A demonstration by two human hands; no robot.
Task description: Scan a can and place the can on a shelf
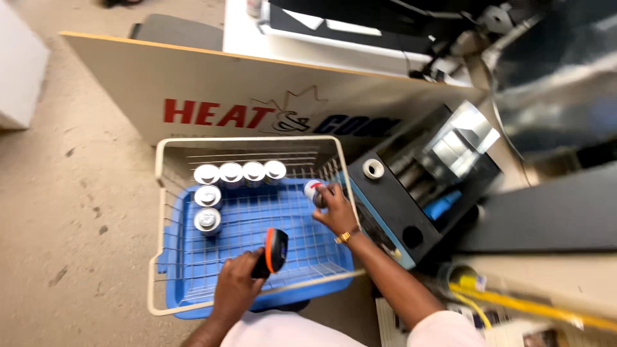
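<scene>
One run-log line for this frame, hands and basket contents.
left hand: holds black-orange handheld scanner | right hand: grips white can | wire basket: six cans inside, on blue tray

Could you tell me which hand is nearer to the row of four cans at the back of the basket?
Right. The right hand, holding a can, is just beside the row; the left hand grips a scanner near the basket's front.

We can't read the can (313, 192) in our right hand (335, 212): fingers cover most of it, label blurred. Scanner (275, 252) handle is buried in our left hand (235, 287). Bottom edge cuts both forearms. Metal duct (553, 77) top right is motion-blurred, cut off. Yellow tool (514, 302) smeared, runs off right edge.
</scene>
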